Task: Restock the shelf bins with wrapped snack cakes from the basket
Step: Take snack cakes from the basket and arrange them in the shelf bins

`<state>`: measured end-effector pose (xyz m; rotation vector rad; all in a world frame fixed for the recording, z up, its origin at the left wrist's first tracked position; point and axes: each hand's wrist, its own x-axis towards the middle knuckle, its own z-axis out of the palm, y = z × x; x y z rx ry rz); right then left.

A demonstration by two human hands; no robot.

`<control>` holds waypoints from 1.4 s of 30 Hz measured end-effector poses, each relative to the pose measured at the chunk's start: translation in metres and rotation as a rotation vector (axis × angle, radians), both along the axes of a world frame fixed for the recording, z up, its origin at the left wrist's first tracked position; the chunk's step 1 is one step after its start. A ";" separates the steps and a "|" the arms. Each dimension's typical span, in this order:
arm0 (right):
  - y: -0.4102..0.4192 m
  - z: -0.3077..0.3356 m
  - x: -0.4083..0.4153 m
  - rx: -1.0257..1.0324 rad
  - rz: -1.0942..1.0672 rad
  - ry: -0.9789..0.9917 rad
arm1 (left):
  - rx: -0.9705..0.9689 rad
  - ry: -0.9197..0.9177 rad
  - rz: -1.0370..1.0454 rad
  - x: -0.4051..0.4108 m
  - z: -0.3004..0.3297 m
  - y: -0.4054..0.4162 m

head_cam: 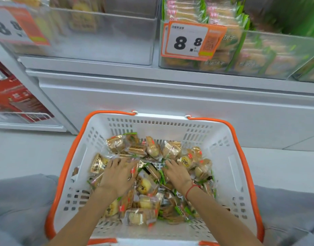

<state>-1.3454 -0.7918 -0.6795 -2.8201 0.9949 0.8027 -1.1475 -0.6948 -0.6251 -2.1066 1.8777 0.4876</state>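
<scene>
Both hands down in the white basket [221, 157]: my left hand [117, 176] spread flat on the wrapped snack cakes [145, 185], right hand [177, 174] flat too, fingers relaxed, nothing pinched. Clear bin [103, 38] far left looks nearly bare; far right bin [259, 55] holds green packs.

left hand [118, 174] and right hand [177, 174] spread flat on wrapped snack cakes [145, 185], white basket [221, 148], clear shelf bins [106, 36] above
</scene>
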 end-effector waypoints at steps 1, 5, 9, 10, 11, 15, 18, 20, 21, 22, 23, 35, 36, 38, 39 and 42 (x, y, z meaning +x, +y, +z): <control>-0.003 0.001 0.001 0.000 0.017 -0.030 | -0.006 0.005 0.006 0.000 0.000 0.000; -0.010 0.006 -0.007 0.047 0.151 -0.129 | 0.007 0.042 0.032 0.002 0.001 -0.002; -0.017 0.022 -0.019 0.134 0.136 -0.278 | -0.030 0.189 0.117 -0.001 0.010 -0.009; -0.020 0.033 -0.019 0.165 0.079 -0.330 | -0.051 0.254 0.142 -0.002 0.012 -0.012; -0.025 0.047 -0.017 0.204 -0.002 -0.370 | -0.073 0.337 0.170 -0.003 0.016 -0.017; -0.054 0.106 -0.004 0.405 -0.304 -0.577 | -0.105 0.794 0.323 -0.012 0.054 -0.042; -0.077 0.159 -0.002 0.528 -0.414 -0.730 | -0.203 0.982 0.351 -0.020 0.097 -0.061; -0.084 0.195 -0.004 0.650 -0.498 -0.770 | -0.277 1.091 0.392 -0.025 0.123 -0.070; -0.086 0.212 -0.006 0.704 -0.528 -0.783 | -0.322 1.146 0.408 -0.028 0.136 -0.074; -0.086 0.227 -0.008 0.745 -0.548 -0.798 | -0.357 1.195 0.415 -0.032 0.148 -0.076; -0.087 0.241 -0.011 0.765 -0.561 -0.826 | -0.390 1.235 0.412 -0.035 0.160 -0.078; -0.072 0.312 -0.037 0.513 -0.508 -1.242 | -0.556 1.559 0.510 -0.077 0.218 -0.088; -0.074 0.317 -0.039 0.479 -0.470 -1.274 | -0.630 1.535 0.474 -0.078 0.223 -0.092; -0.081 0.328 -0.044 0.413 -0.438 -1.350 | -0.855 1.439 0.416 -0.075 0.237 -0.102; -0.086 0.334 -0.047 0.379 -0.436 -1.387 | -0.981 1.366 0.399 -0.070 0.245 -0.109; -0.115 0.354 -0.057 0.239 -0.468 -1.480 | -1.261 1.079 0.359 -0.046 0.270 -0.139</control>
